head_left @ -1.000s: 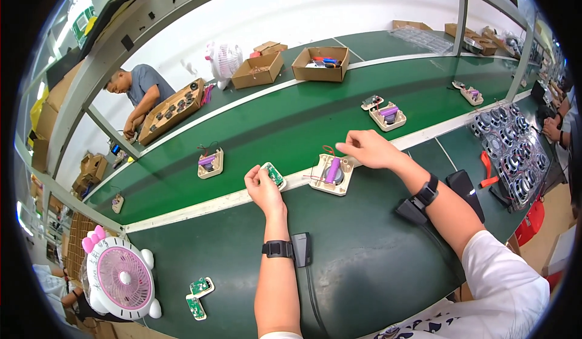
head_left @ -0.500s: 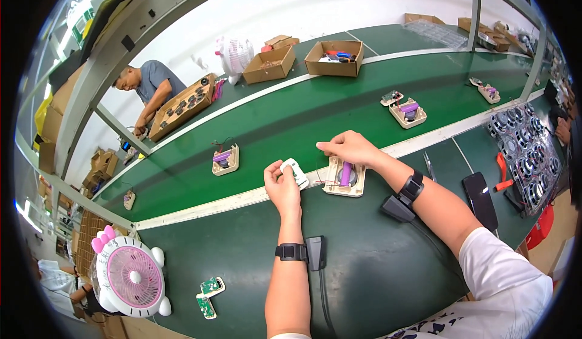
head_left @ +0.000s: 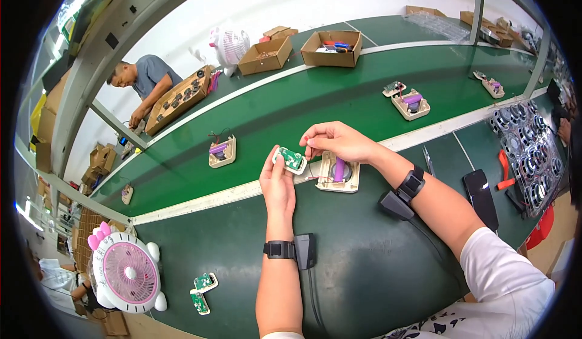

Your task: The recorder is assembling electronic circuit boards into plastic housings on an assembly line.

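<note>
My left hand [head_left: 277, 183] is closed on the edge of a small white cover holding a green circuit board [head_left: 291, 160], its board side turned up. Close to its right, my right hand [head_left: 338, 142] pinches with thumb and forefinger. A thin wire loops up toward these fingertips, and a tiny red spot shows there. Under the right hand lies a cream housing [head_left: 327, 185] with a purple battery cell [head_left: 338, 170] and a round speaker in it. This housing sits at the table's far edge, and thin red wires come out of its left side.
Similar housings [head_left: 222, 152] [head_left: 412, 105] stand along the green belt [head_left: 267, 111]. At the lower left are a pink-white fan [head_left: 128, 272] and two boards [head_left: 200, 293]. Right of me lie tweezers [head_left: 428, 161], a phone [head_left: 480, 198], red-handled tool [head_left: 504, 170] and speaker tray [head_left: 527, 151]. A person [head_left: 148, 81] works across the belt.
The left hand has turned the white cover so its green board now faces up. My right hand has moved left and slightly down, closer to the board.
</note>
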The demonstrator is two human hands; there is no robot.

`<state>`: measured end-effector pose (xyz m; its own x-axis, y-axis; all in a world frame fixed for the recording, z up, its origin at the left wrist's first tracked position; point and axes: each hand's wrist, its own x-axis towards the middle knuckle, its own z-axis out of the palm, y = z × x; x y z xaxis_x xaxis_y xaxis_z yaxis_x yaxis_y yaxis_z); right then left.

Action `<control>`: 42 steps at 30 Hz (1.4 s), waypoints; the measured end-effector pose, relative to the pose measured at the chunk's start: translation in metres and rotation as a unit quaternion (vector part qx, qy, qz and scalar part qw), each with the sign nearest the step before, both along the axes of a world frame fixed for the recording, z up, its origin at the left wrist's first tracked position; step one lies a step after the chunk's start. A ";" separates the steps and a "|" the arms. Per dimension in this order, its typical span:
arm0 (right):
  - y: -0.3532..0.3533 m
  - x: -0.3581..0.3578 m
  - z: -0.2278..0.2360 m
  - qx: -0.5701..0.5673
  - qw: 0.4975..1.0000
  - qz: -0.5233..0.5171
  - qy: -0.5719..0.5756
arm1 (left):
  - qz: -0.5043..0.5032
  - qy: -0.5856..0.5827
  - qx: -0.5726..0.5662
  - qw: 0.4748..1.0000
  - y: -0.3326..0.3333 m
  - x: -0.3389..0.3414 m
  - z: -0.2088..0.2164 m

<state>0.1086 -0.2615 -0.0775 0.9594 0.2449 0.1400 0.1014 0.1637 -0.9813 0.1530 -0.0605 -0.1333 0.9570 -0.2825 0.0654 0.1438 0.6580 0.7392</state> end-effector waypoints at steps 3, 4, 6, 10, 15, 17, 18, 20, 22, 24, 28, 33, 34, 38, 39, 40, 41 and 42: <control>-0.002 -0.001 0.000 -0.059 0.998 -0.001 -0.020 | 0.026 -0.001 -0.012 1.000 -0.003 -0.002 0.000; -0.002 -0.001 -0.004 -0.074 0.997 0.000 -0.034 | 0.026 0.002 -0.018 0.999 -0.005 -0.003 0.000; -0.003 0.000 -0.011 -0.093 0.994 -0.003 -0.053 | 0.021 0.013 -0.026 0.999 -0.007 -0.005 0.001; 0.006 -0.006 -0.012 -0.086 0.994 -0.038 -0.046 | 0.011 0.018 -0.023 1.000 -0.006 -0.006 0.001; 0.011 -0.007 -0.009 -0.089 0.994 -0.053 -0.048 | -0.017 -0.016 0.021 1.000 -0.002 -0.004 -0.004; 0.009 -0.006 -0.008 -0.092 0.993 -0.055 -0.054 | -0.015 -0.024 0.026 0.999 -0.005 -0.005 -0.002; 0.008 -0.007 -0.008 -0.107 0.991 -0.061 -0.052 | -0.015 -0.023 0.041 0.999 -0.006 -0.007 -0.001; 0.008 -0.008 -0.008 -0.122 0.989 -0.068 -0.049 | -0.018 -0.021 0.057 0.998 -0.007 -0.007 0.001; 0.008 -0.008 -0.008 -0.128 0.988 -0.072 -0.057 | -0.024 -0.016 0.061 0.998 -0.007 -0.007 0.003; 0.007 -0.008 -0.006 -0.130 0.987 -0.074 -0.057 | -0.026 -0.019 0.063 0.997 -0.007 -0.007 0.004; 0.009 -0.007 -0.006 -0.145 0.985 -0.068 -0.068 | -0.021 -0.029 0.075 0.997 -0.006 -0.007 0.004; 0.008 -0.010 -0.006 -0.152 0.983 -0.078 -0.073 | -0.020 -0.047 0.111 0.993 -0.009 -0.012 0.007; 0.008 -0.010 -0.006 -0.152 0.982 -0.083 -0.074 | -0.026 -0.048 0.105 0.993 -0.009 -0.012 0.006; 0.010 -0.011 -0.004 -0.166 0.979 -0.096 -0.072 | -0.022 -0.061 0.111 0.992 -0.008 -0.010 0.004; 0.011 -0.010 -0.003 -0.178 0.976 -0.100 -0.076 | -0.019 -0.068 0.117 0.991 -0.007 -0.010 0.004; 0.011 -0.011 -0.003 -0.192 0.973 -0.103 -0.081 | -0.015 -0.074 0.122 0.990 -0.007 -0.011 0.006; 0.011 -0.011 -0.003 -0.192 0.973 -0.103 -0.080 | -0.015 -0.073 0.121 0.990 -0.007 -0.012 0.007; 0.012 -0.012 -0.003 -0.197 0.971 -0.109 -0.084 | -0.012 -0.078 0.125 0.989 -0.008 -0.013 0.008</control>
